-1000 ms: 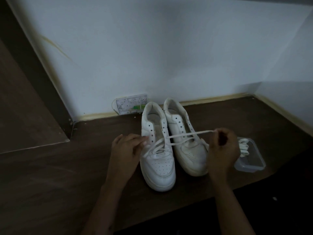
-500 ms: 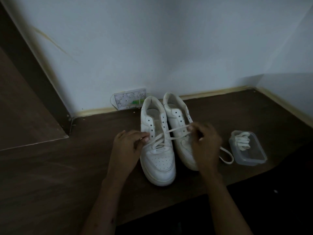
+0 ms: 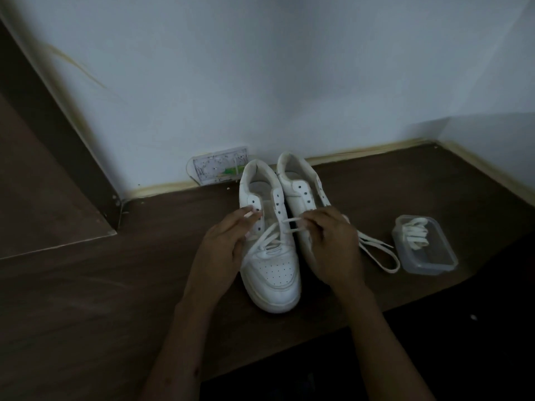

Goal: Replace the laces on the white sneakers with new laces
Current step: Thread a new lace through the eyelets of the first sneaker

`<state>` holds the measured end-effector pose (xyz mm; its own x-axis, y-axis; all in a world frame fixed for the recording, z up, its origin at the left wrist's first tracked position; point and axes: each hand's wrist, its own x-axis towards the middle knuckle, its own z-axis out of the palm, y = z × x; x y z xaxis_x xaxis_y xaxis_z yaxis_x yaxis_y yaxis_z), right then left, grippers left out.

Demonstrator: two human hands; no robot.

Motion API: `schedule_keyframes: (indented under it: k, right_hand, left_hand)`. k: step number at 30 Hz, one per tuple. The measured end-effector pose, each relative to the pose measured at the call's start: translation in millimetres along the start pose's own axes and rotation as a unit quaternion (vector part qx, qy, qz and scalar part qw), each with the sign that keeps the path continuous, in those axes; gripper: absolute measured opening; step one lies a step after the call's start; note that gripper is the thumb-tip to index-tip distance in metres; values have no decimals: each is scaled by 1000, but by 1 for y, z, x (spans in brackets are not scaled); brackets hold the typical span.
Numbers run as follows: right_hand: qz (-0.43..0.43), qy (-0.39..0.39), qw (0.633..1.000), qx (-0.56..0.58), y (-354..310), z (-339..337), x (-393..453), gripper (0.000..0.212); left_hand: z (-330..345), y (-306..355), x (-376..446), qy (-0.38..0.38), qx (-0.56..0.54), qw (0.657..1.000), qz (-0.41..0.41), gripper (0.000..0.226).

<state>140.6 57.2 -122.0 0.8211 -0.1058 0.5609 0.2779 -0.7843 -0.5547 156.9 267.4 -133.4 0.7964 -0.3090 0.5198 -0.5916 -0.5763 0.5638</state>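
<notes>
Two white sneakers stand side by side on the dark wooden surface (image 3: 86,285), toes toward me. The left sneaker (image 3: 270,273) has a white lace (image 3: 266,235) threaded through its lower eyelets. My left hand (image 3: 223,244) pinches one lace end at the left eyelet row. My right hand (image 3: 333,241) pinches the other lace end near the right eyelet row and covers much of the right sneaker (image 3: 301,186). The slack of that lace (image 3: 376,253) loops on the surface to the right of my right hand.
A clear plastic container (image 3: 425,264) with more white laces inside sits at the right. A white socket plate (image 3: 220,169) is on the wall behind the sneakers. The wall corner lies at the far right. A dark drop lies below the front edge.
My right hand moved left from beside the container to the left sneaker's eyelets, and the once taut lace now lies slack on the surface. My left hand stayed at the left eyelets.
</notes>
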Motion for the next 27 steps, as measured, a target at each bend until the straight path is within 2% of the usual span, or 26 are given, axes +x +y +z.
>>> schedule_keyframes:
  k: [4,6,8,11,13,15,19,21,25,27]
  right_hand:
    - [119,193,974,22,15,-30,8,14]
    - [140,225,964,24,19,-35,8,15]
    - [111,182,976,43,16,-31,8,24]
    - [34,-9,998,58,2,-14,4,32]
    - [-23,-68,997,36,-3,-2,0,27]
    - [-19,-47,998,26,-3,1,0,17]
    - [82,125,988,39,9,-20,9,16]
    - [118,177,976,56,13,-28,11,13]
    - [140,173,972,78,15,-25,10,16]
    - [113,132,982,69,14,-24,10,28]
  left_hand:
    - [-2,0,0,-13,-14,1000,-8,58]
    - [-1,-1,0,-17,-16,1000,-10,59]
    - [-1,-1,0,-15,-14,1000,-13,57]
    - [1,-2,1,-15,-16,1000,-17,56]
    - [1,-2,0,-17,-19,999,-21,57]
    - [1,-3,0,-20,-19,999,-22,58]
    - [1,-3,-2,-26,-18,999,-20,60]
    - [1,-4,-2,-27,-18,999,-14,60]
    - [1,-5,-2,-22,-24,999,-15,62]
    - [1,-5,-1,-18,-30,999,-17,60]
